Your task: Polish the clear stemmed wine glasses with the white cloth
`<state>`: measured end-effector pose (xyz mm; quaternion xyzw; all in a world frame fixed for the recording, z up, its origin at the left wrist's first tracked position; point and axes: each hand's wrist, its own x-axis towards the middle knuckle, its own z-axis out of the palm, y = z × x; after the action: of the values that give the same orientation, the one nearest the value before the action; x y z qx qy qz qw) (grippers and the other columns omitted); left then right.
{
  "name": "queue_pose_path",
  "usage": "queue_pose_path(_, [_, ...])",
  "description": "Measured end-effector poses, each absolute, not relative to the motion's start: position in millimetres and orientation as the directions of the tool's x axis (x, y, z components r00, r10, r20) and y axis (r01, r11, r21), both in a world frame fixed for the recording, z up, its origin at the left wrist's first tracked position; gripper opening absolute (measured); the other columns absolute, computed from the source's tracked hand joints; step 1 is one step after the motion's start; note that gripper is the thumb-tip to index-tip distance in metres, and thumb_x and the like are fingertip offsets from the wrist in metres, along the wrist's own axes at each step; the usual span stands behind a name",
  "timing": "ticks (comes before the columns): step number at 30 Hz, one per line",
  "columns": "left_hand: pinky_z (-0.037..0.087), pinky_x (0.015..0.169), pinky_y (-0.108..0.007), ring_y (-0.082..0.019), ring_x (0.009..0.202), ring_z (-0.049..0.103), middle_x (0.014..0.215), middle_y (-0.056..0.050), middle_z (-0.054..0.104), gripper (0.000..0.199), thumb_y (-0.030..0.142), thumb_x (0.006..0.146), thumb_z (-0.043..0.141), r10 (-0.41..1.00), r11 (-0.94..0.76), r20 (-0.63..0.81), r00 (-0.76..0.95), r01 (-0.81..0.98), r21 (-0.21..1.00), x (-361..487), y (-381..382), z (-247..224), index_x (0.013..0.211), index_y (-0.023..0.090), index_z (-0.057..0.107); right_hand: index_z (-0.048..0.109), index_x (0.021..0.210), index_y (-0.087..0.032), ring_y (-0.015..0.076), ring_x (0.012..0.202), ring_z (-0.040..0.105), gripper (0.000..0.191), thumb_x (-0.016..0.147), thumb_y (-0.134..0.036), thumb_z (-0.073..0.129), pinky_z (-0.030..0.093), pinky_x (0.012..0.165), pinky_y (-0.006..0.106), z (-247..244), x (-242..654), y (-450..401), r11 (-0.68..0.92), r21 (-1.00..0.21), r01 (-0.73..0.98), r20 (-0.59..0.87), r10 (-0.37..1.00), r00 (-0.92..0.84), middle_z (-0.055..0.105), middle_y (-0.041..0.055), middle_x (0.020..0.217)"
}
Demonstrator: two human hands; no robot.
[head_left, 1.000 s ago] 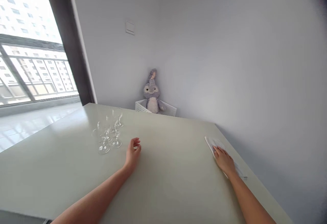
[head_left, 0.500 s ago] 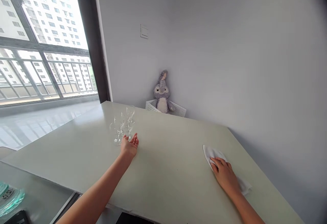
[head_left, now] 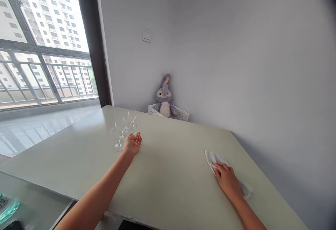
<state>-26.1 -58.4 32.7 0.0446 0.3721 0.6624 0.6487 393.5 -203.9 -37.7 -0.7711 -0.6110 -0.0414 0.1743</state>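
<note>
Several clear stemmed glasses (head_left: 119, 146) stand close together on the left part of the pale table (head_left: 168, 160). My left hand (head_left: 132, 143) is right beside them, palm turned up and fingers loosely bent, with nothing visible in it. It hides part of the nearest glasses, and I cannot tell if it touches one. On the right, a white cloth (head_left: 211, 157) lies crumpled on the tabletop. My right hand (head_left: 228, 179) rests over the cloth's middle with bent fingers gripping it; the cloth shows on both sides of the hand.
Against the wall at the back is a white perforated basket (head_left: 181, 115) holding a grey plush rabbit (head_left: 165, 98). At the lower left, a greenish glass object (head_left: 9, 207) and a black item (head_left: 13, 225) sit on a lower grey surface. A large window is at left.
My left hand has moved slightly farther in along the glasses, its fingers now higher beside them. The right hand stays on the cloth. The whole view has shifted a little.
</note>
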Motion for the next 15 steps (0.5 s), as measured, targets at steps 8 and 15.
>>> queue_pose_path(8, [0.055, 0.068, -0.027, -0.019, 0.089, 0.064, 0.096, -0.015, 0.061, 0.042, -0.009, 0.064, 0.035, 0.940, 0.260, -0.328, 0.097, -0.824, 0.503, 12.1, -73.5, 29.3, 0.098, 0.012, 0.047, 0.063, 0.089, -0.018, 0.0230, 0.083, 0.054, 0.037, 0.075, -0.043, 0.040, 0.041, 0.072, 0.035, -27.7, 387.7, -201.2, -0.270, -0.666, 0.695, 0.246, 0.800, 0.547, 0.063, 0.0075, 0.094])
queue_pose_path(15, [0.055, 0.070, -0.029, -0.021, 0.083, 0.065, 0.087, -0.017, 0.064, 0.019, 0.026, 0.084, 0.046, 0.929, 0.353, -0.312, 0.201, -0.734, 0.581, 67.2, -72.5, 24.7, 0.092, 0.009, 0.053, 0.056, 0.071, -0.018, 0.0137, 0.051, 0.048, 0.032, 0.058, -0.046, 0.062, 0.038, 0.046, 0.025, 20.4, 328.9, -170.9, 0.093, -0.981, -0.168, -0.057, 0.694, 0.717, 0.052, -0.0029, 0.057])
